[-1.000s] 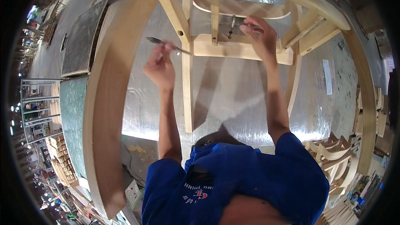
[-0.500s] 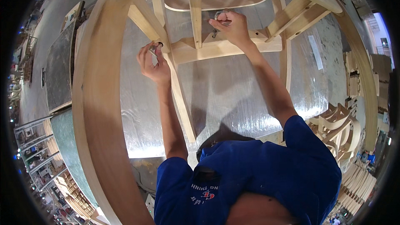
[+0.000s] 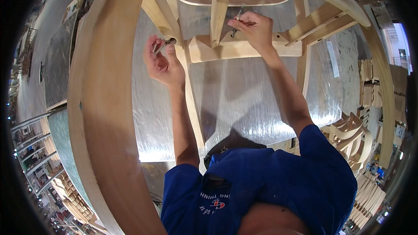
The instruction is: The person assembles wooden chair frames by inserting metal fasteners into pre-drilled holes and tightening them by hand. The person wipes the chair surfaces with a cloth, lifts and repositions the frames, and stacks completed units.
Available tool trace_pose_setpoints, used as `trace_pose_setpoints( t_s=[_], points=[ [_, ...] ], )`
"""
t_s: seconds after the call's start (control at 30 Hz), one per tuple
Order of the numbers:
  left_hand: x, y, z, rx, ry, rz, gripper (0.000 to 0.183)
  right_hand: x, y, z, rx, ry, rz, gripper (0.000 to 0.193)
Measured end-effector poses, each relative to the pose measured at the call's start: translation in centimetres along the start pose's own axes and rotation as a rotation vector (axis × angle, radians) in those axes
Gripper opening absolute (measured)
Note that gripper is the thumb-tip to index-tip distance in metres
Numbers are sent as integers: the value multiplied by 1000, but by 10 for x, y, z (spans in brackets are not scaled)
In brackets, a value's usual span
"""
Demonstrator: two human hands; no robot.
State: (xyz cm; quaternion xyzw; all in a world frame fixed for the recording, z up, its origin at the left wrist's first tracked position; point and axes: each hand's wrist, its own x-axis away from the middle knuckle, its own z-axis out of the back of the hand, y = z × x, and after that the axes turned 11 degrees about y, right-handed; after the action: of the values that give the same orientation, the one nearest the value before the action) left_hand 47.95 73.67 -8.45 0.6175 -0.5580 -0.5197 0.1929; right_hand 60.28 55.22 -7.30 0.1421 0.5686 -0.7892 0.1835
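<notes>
Pale bare wood fills the view: an unfinished chair frame stands on a surface wrapped in shiny silver film, and both hands work inside it. The left hand is raised beside a slanted rail, palm turned toward the camera, fingers curled around a small metal tool whose tip sticks out just above the thumb. The right hand is closed on a thin metal rod, pinched between thumb and fingers and tilted; its lower end meets the flat crosspiece just beside the upright post. The wrist lies over the crosspiece's top edge. The two hands are apart, with the post and a slanted rail between them. Both forearms are bare, coming up from blue short sleeves. A broad curved rail of the frame sweeps down the left side. To the right, more curved wooden parts are stacked near the surface's edge.
</notes>
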Motion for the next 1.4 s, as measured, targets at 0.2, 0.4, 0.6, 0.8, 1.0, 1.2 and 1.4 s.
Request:
trace_pose_setpoints(
  t_s=[0.2, 0.4, 0.6, 0.8, 1.0, 1.2, 1.4],
  points=[
    [0, -8, 14, -95, -50, -19, 22, -2, -13, 1, 107, -8, -1, 26],
    [10, -1, 2, 19, 0, -11, 27, -5, -1, 5, -107, -125, -21, 14],
    [8, 4, 3, -74, -14, 122, 30, 0, -2, 1, 147, -18, -32, 10],
    [12, 9, -8, -79, 53, 4, 23, 1, 0, 1, -195, -46, -69, 9],
    [10, 0, 2, -144, 1, 69, 39, -8, 15, 6, -74, -84, 98, 23],
    [17, 6, -15, -55, 62, -4, 35, 10, 7, -16, 195, 202, 123, 17],
    [14, -3, -1, -173, 44, -14, 37, 3, 5, 6, -128, 72, 14, 19]
  ],
)
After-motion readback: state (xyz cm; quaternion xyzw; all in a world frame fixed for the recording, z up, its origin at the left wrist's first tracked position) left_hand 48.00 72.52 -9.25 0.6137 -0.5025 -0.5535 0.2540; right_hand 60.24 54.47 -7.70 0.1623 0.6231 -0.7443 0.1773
